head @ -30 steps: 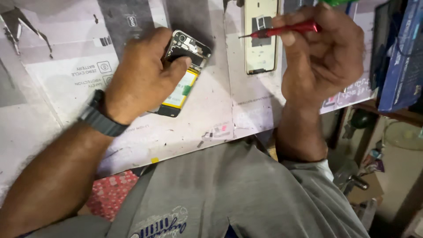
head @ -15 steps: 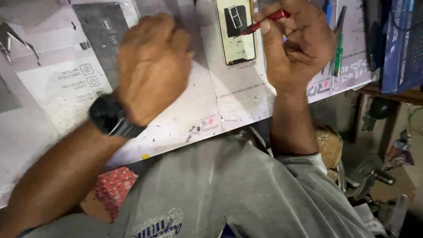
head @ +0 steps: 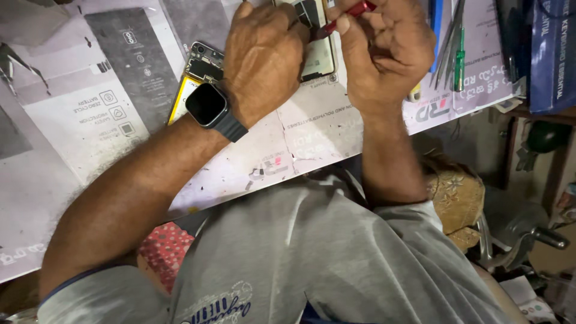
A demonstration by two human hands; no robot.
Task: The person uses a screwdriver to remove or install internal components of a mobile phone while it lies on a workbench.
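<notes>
Right hand (head: pixel 384 57) pinched shut on a slim red-handled screwdriver (head: pixel 347 15), shaft angled down-left, tip hidden behind the left hand's knuckles. Left hand (head: pixel 264 57) curled palm-down over the bench, fingers bent at the lower edge of a flat phone panel with a pale back (head: pixel 318 45); can't tell whether it actually clamps the panel or just presses on it. Nearest to the person: grey t-shirt (head: pixel 336 264), then both forearms reaching up onto the bench. Black square smartwatch on a dark strap (head: pixel 207 105) sits on the left wrist. Just under that wrist lies an opened phone body with exposed circuit board and yellow-edged battery (head: pixel 201 66), mostly covered by the arm, beside the panel, untouched by the fingers. Everything rests on a worn white printed paper mat (head: pixel 312 132) covering the bench. Further right, near the right hand, a green-handled screwdriver (head: pixel 459 60) and metal tweezers (head: pixel 449 42) lie side by side on the mat. Dark blue box (head: pixel 552 54) stands at the far right edge.
</notes>
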